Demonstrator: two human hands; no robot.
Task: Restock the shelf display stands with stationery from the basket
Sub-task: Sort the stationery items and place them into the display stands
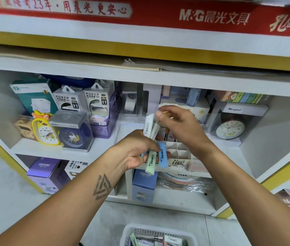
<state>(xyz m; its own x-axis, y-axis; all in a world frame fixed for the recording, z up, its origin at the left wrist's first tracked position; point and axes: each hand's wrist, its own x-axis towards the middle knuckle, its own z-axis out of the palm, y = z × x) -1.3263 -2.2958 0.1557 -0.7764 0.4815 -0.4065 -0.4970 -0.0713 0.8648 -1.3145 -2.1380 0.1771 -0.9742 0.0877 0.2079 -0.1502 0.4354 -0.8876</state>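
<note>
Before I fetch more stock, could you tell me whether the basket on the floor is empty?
Not empty: the white basket holds several packaged stationery items, visible through its open top.

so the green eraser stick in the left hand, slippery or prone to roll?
The green stick looks flat-sided, so it probably won't roll. Its printed sleeve may be slick. Bunched loosely in the left hand with the blue one, it could slide out.

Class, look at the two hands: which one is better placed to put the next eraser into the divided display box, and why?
Right. The right hand hovers directly above the divided display box, its fingers at a white eraser. The left hand is full, gripping the eraser bundle.
</note>
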